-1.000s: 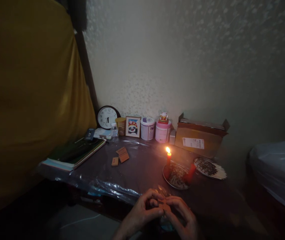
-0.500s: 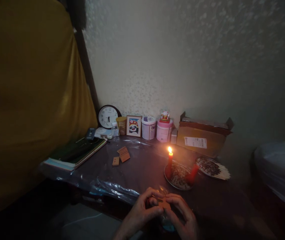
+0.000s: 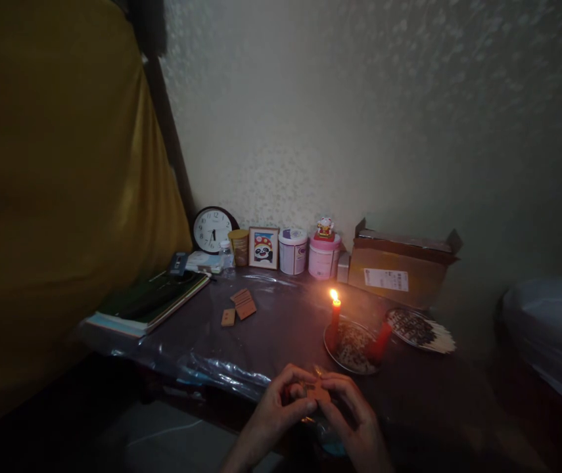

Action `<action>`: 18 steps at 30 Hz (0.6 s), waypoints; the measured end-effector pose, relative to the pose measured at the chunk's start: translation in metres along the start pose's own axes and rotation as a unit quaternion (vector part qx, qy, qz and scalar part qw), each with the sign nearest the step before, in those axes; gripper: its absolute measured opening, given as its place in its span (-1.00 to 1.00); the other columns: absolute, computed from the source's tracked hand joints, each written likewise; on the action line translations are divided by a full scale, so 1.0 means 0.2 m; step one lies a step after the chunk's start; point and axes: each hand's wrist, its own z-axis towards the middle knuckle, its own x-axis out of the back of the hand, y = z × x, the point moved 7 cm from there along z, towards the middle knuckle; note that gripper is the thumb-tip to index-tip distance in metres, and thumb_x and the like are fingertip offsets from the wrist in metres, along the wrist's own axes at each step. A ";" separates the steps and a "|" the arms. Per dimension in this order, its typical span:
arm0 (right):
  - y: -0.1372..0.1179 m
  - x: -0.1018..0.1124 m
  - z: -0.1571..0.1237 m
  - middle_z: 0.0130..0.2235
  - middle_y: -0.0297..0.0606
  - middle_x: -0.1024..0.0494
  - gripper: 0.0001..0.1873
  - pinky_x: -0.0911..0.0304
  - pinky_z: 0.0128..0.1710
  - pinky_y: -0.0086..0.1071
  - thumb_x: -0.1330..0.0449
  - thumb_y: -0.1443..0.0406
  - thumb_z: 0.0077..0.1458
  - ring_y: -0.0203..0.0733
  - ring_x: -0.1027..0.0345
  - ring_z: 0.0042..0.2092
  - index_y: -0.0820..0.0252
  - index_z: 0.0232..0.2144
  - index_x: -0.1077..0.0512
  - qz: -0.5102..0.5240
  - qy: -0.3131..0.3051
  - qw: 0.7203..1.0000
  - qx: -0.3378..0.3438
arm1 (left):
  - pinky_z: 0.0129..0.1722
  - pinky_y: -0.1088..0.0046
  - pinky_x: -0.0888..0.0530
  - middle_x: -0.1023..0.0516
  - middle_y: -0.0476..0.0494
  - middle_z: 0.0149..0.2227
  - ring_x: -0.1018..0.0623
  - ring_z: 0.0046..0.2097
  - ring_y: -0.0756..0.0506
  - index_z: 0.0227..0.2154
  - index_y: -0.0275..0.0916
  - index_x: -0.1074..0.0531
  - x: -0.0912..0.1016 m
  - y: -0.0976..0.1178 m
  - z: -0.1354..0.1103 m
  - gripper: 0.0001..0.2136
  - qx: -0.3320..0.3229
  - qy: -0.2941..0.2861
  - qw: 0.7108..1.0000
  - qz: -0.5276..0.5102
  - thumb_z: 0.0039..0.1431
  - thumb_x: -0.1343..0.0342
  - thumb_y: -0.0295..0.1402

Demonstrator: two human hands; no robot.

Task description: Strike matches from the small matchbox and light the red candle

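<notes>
My left hand point(image 3: 281, 407) and my right hand point(image 3: 354, 414) are together at the table's front edge. Between their fingertips they pinch a small tan cardboard piece point(image 3: 318, 392); fingers cover part of it, and its exact kind is unclear in the dim light. Just beyond the hands, a lit red candle point(image 3: 335, 325) stands upright at the left side of a round metal plate point(image 3: 352, 370). A second red candle point(image 3: 382, 340), with no flame showing, leans at the plate's right side. Several small tan cardboard pieces point(image 3: 244, 307) lie on the table farther left, near a small tan box point(image 3: 228, 318).
A second plate point(image 3: 411, 328) holds pale, dark-tipped sticks. Behind stand a cardboard box point(image 3: 394, 272), a pink tub point(image 3: 324, 259), a white tub point(image 3: 293, 253), a panda picture point(image 3: 263, 248) and a clock point(image 3: 213, 230). Books point(image 3: 152, 302) lie left, beside a yellow curtain point(image 3: 64, 197).
Both hands have risen slightly and shifted a little left with the tan cardboard piece, which has tilted. The candles, plates and other table items stay put.
</notes>
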 end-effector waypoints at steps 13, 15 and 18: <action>0.02 -0.02 0.01 -0.23 -0.23 -0.50 -0.78 -0.34 -0.14 -0.42 -0.16 0.13 0.03 -0.14 -0.40 -0.13 0.14 -0.35 -0.43 0.006 0.001 1.000 -0.010 | -0.48 0.55 -0.16 -0.18 0.12 -0.57 -0.19 -0.50 0.07 -0.32 -0.26 -0.39 0.02 0.00 0.01 -0.73 -0.011 0.012 1.000 0.021 -0.10 -0.23 -0.26; 0.02 -0.02 0.01 -0.21 -0.22 -0.49 -0.79 -0.33 -0.13 -0.41 -0.15 0.14 0.04 -0.14 -0.39 -0.11 0.14 -0.34 -0.42 0.011 -0.005 1.000 -0.013 | -0.48 0.55 -0.16 -0.20 0.11 -0.55 -0.20 -0.49 0.06 -0.32 -0.26 -0.40 0.03 0.00 0.01 -0.73 -0.013 0.015 0.999 0.028 -0.10 -0.22 -0.25; 0.02 -0.02 0.01 -0.21 -0.20 -0.49 -0.79 -0.34 -0.13 -0.38 -0.15 0.15 0.04 -0.12 -0.39 -0.12 0.15 -0.34 -0.42 0.013 -0.004 1.000 -0.018 | -0.47 0.54 -0.18 -0.21 0.10 -0.55 -0.23 -0.49 0.05 -0.32 -0.25 -0.41 0.02 0.01 0.00 -0.72 -0.010 0.019 0.999 0.029 -0.10 -0.22 -0.24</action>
